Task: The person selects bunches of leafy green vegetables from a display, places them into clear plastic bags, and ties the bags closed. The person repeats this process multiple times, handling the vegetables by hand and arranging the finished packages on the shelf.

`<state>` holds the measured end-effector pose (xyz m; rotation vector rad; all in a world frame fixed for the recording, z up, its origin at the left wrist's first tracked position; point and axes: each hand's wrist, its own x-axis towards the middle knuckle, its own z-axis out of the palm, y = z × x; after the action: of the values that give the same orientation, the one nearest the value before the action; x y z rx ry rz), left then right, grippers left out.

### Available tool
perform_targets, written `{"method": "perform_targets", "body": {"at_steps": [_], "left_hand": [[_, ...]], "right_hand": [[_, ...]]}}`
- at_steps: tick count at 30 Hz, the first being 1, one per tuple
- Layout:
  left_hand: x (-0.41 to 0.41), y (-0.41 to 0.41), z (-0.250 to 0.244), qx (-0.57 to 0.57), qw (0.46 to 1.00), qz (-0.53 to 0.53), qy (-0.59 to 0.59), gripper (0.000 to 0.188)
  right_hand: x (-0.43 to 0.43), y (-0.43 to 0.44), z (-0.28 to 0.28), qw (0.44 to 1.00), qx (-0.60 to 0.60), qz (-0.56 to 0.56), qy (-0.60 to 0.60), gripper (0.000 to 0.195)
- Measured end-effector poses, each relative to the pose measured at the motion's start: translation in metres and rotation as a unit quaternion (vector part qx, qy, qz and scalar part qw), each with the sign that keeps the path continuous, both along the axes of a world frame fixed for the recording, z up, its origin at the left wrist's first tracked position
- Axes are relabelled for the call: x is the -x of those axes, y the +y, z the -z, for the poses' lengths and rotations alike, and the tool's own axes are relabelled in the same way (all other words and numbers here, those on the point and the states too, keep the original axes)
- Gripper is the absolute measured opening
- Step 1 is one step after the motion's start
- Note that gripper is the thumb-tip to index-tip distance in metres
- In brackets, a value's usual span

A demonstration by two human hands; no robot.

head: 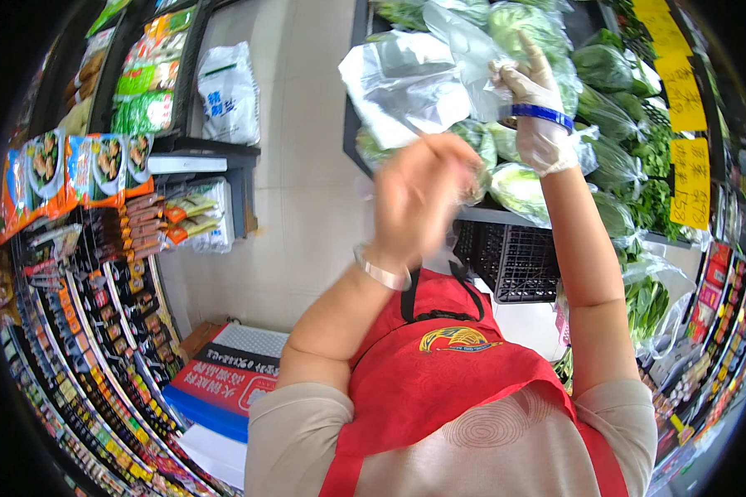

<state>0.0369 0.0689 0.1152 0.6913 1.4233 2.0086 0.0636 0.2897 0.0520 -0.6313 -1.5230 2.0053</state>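
My right hand, in a thin whitish glove with a blue band at the wrist, pinches a clear plastic bag between thumb and fingers. One finger points away, over a bagged cabbage. Crumpled, shiny clear plastic spreads to the left of it, above the vegetable display. Lower and to the left, my left hand is bare and blurred, with a silver bracelet at the wrist. Its fingers look curled; whether they hold anything cannot be told. A bagged napa cabbage lies between the forearms.
Bagged green vegetables and yellow price signs line the right. Below the display's edge stands a black plastic crate. Shelves of packaged goods and a printed box are on the left. A white bag rests on a shelf.
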Motion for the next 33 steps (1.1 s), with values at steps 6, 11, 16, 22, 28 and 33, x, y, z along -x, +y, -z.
{"method": "perform_targets", "body": {"at_steps": [6, 11, 16, 22, 28, 33], "left_hand": [[0.022, 0.117, 0.139, 0.295, 0.827, -0.063, 0.474, 0.064], [0.018, 0.19, 0.164, 0.285, 0.744, -0.091, 0.598, 0.032], [0.054, 0.2, 0.167, 0.221, 0.696, -0.011, 0.683, 0.014], [0.112, 0.219, 0.143, 0.215, 0.615, -0.109, 0.751, 0.019], [0.048, 0.228, 0.12, 0.308, 0.672, 0.028, 0.673, 0.066], [-0.04, 0.204, 0.179, 0.267, 0.902, 0.223, 0.256, 0.048]], "right_hand": [[-0.065, 0.005, -0.071, 1.0, 0.001, -0.019, 0.025, 0.051], [-0.114, -0.02, -0.102, 0.998, -0.012, 0.051, -0.023, 0.027], [-0.2, -0.005, -0.09, 0.957, -0.036, 0.282, -0.058, 0.021], [-0.266, 0.001, -0.088, 0.944, -0.006, 0.33, -0.026, 0.023], [-0.289, -0.008, -0.048, 0.954, 0.014, 0.28, -0.104, 0.028], [-0.294, -0.022, -0.035, 0.948, 0.094, 0.276, -0.123, 0.031]]}}
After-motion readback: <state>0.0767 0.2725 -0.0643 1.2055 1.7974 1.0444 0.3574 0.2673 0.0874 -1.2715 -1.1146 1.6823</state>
